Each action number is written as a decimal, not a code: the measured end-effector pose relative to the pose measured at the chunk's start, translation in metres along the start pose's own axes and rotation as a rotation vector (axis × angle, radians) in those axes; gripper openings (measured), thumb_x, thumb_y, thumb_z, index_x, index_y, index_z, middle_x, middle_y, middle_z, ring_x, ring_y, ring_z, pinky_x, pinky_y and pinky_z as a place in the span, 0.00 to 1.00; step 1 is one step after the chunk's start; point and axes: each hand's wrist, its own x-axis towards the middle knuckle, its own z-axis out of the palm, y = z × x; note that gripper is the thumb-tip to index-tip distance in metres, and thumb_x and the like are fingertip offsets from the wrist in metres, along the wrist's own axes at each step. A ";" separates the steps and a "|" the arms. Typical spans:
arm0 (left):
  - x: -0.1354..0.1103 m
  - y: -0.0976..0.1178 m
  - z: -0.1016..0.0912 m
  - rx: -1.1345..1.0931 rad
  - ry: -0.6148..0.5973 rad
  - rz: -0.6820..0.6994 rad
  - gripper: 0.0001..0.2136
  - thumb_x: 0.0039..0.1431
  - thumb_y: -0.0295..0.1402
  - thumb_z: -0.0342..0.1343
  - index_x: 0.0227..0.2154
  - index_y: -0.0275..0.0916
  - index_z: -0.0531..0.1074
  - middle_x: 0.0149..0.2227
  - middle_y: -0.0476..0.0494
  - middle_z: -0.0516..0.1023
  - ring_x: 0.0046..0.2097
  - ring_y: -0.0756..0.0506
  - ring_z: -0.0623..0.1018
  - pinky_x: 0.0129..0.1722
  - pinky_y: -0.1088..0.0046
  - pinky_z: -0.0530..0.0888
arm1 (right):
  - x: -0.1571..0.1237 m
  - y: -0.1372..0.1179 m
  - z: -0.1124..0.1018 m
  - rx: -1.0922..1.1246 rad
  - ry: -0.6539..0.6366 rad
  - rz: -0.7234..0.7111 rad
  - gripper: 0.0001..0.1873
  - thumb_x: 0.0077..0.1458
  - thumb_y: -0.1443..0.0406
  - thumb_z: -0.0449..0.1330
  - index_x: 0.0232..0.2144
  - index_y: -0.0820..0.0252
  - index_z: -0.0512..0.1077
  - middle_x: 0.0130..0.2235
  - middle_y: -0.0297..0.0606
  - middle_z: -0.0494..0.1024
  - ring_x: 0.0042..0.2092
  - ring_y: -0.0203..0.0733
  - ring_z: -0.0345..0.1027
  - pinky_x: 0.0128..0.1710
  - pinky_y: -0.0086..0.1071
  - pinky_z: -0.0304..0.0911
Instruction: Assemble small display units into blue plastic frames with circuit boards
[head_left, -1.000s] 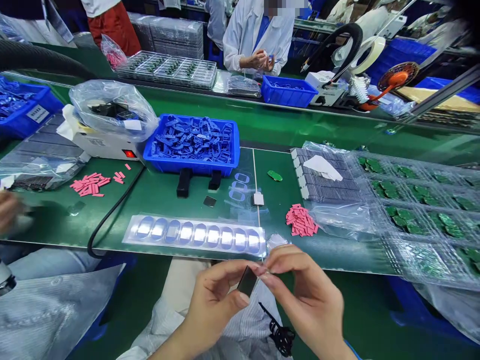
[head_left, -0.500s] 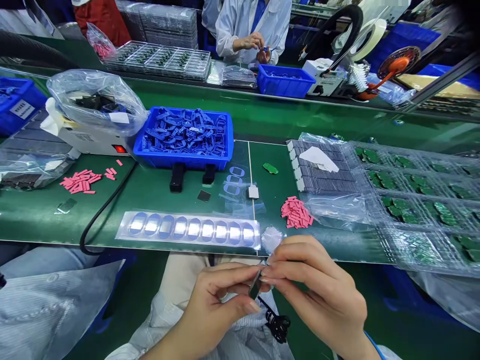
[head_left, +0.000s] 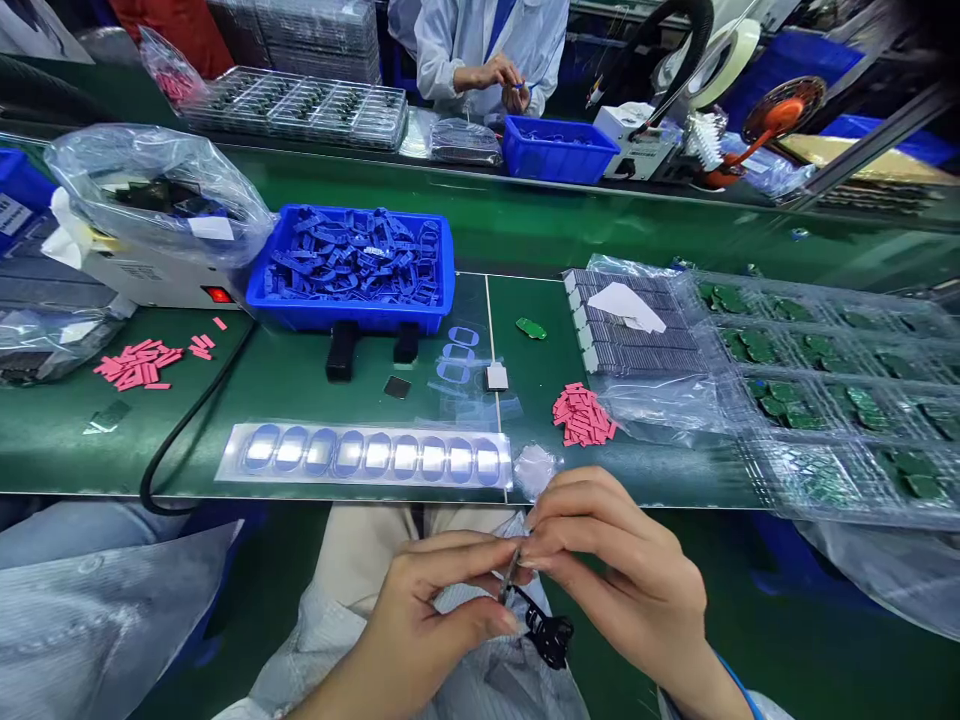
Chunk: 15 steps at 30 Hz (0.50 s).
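Just past the table's front edge, above my lap, my left hand (head_left: 439, 605) pinches a small thin dark plate (head_left: 509, 576) between thumb and fingers. The plate stands nearly edge-on, so its face hardly shows. At its upper end, the fingertips of my right hand (head_left: 619, 575) are pressed together; whatever they grip there is hidden. Below the plate hangs a black bundled cord (head_left: 550, 640). Close ahead on the table lie a clear strip of oval film stickers (head_left: 375, 456) and a crumpled translucent piece (head_left: 535, 470).
A blue bin (head_left: 349, 312) of blue plastic frames stands at the back. Pink strips (head_left: 583, 416) lie in a pile beside grey stacked parts (head_left: 652, 350). Clear trays (head_left: 817, 440) hold green circuit boards at right. Across the bench, a person (head_left: 491, 60) works with both hands.
The plate has turned more edge-on between my hands. The whole view has shifted slightly, with the table's things now a little further left. Both hands keep their pinch.
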 end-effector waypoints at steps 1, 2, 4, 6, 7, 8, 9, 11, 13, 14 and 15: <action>-0.001 -0.001 0.000 0.017 -0.002 0.001 0.16 0.49 0.39 0.64 0.43 0.54 0.76 0.35 0.43 0.85 0.35 0.45 0.82 0.35 0.76 0.78 | -0.002 0.001 0.000 0.013 0.000 0.013 0.09 0.53 0.77 0.58 0.33 0.58 0.72 0.30 0.36 0.74 0.34 0.40 0.67 0.32 0.35 0.66; -0.001 -0.001 0.000 0.037 -0.008 -0.001 0.16 0.49 0.38 0.64 0.43 0.54 0.77 0.36 0.43 0.85 0.35 0.45 0.82 0.35 0.76 0.78 | -0.004 0.002 0.000 0.022 0.001 0.029 0.09 0.54 0.76 0.58 0.32 0.58 0.72 0.30 0.36 0.74 0.34 0.40 0.67 0.32 0.35 0.65; -0.002 -0.003 0.001 0.077 -0.031 -0.017 0.16 0.48 0.38 0.65 0.43 0.53 0.77 0.36 0.42 0.85 0.34 0.46 0.81 0.35 0.76 0.78 | -0.010 0.003 0.001 0.024 0.002 0.060 0.08 0.54 0.75 0.58 0.32 0.58 0.71 0.30 0.35 0.73 0.34 0.40 0.67 0.32 0.36 0.65; -0.003 -0.006 0.004 0.085 -0.047 -0.046 0.16 0.47 0.38 0.65 0.42 0.51 0.78 0.34 0.42 0.85 0.32 0.46 0.81 0.34 0.76 0.78 | -0.017 0.005 0.002 -0.008 0.002 0.070 0.07 0.55 0.74 0.57 0.31 0.58 0.70 0.30 0.36 0.73 0.35 0.40 0.66 0.33 0.36 0.65; -0.003 -0.007 0.006 0.068 -0.039 -0.065 0.15 0.46 0.38 0.66 0.41 0.50 0.79 0.33 0.42 0.85 0.32 0.46 0.81 0.33 0.76 0.78 | -0.020 0.004 0.004 -0.046 0.006 0.063 0.07 0.55 0.75 0.57 0.31 0.58 0.69 0.31 0.36 0.72 0.35 0.40 0.66 0.33 0.36 0.65; -0.003 -0.010 0.008 0.036 -0.016 -0.088 0.15 0.44 0.38 0.67 0.39 0.50 0.80 0.32 0.42 0.85 0.32 0.45 0.82 0.33 0.76 0.78 | -0.024 0.004 0.005 -0.100 0.017 0.041 0.07 0.54 0.75 0.56 0.31 0.59 0.68 0.31 0.37 0.72 0.36 0.40 0.65 0.34 0.35 0.65; -0.003 -0.013 0.011 -0.010 0.017 -0.111 0.14 0.43 0.38 0.68 0.37 0.50 0.81 0.31 0.43 0.85 0.32 0.45 0.82 0.33 0.77 0.79 | -0.028 0.003 0.006 -0.164 0.033 0.002 0.07 0.54 0.76 0.55 0.31 0.60 0.68 0.31 0.37 0.72 0.35 0.40 0.65 0.34 0.35 0.64; -0.003 -0.021 0.015 -0.113 0.102 -0.157 0.12 0.41 0.36 0.69 0.34 0.50 0.81 0.33 0.45 0.85 0.34 0.46 0.83 0.36 0.78 0.78 | -0.035 0.003 0.008 -0.281 0.061 -0.080 0.08 0.52 0.76 0.53 0.31 0.60 0.67 0.31 0.37 0.71 0.35 0.40 0.64 0.34 0.35 0.63; -0.001 -0.029 0.017 -0.215 0.203 -0.177 0.12 0.41 0.35 0.70 0.33 0.49 0.82 0.33 0.47 0.85 0.35 0.47 0.83 0.38 0.79 0.78 | -0.040 0.007 0.008 -0.329 0.078 -0.074 0.08 0.52 0.75 0.52 0.31 0.60 0.65 0.31 0.37 0.70 0.35 0.40 0.64 0.35 0.35 0.62; 0.000 -0.032 0.016 -0.263 0.256 -0.180 0.12 0.41 0.34 0.70 0.33 0.49 0.81 0.33 0.47 0.85 0.36 0.47 0.83 0.39 0.80 0.77 | -0.042 0.012 0.008 -0.339 0.093 -0.010 0.06 0.54 0.74 0.51 0.31 0.59 0.64 0.31 0.37 0.70 0.35 0.40 0.65 0.35 0.35 0.62; 0.001 -0.036 0.014 -0.305 0.305 -0.181 0.13 0.41 0.34 0.70 0.33 0.49 0.81 0.33 0.48 0.85 0.36 0.48 0.83 0.39 0.80 0.77 | -0.043 0.020 0.008 -0.359 0.112 0.080 0.05 0.56 0.72 0.50 0.30 0.58 0.63 0.32 0.37 0.69 0.36 0.41 0.65 0.35 0.35 0.63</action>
